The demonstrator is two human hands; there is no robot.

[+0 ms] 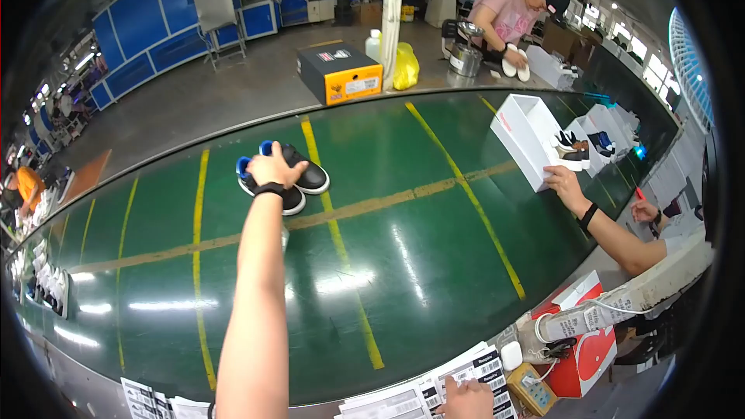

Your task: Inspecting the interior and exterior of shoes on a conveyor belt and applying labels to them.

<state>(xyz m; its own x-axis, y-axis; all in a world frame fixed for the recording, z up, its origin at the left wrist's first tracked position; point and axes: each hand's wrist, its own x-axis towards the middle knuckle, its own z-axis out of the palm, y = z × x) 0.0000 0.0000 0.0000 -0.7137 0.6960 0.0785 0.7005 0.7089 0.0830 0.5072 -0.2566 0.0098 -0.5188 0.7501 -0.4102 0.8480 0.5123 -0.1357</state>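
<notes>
At the far left, a row of white-soled shoes is lying along a long green belt marked with yellow stripes. Further right, the person's left hand, wearing a black wristband, is reaching across the belt, its fingers spreading over the heels of a pair of black shoes with blue linings and white soles; whether it is gripping them, one cannot tell. The pair is resting on the belt beside a stripe. At the near edge, the right hand is lying over printed black-and-white label sheets, partly cut off, its grip unclear. Rightmost, a co-worker's hand is touching an open white cardboard box.
</notes>
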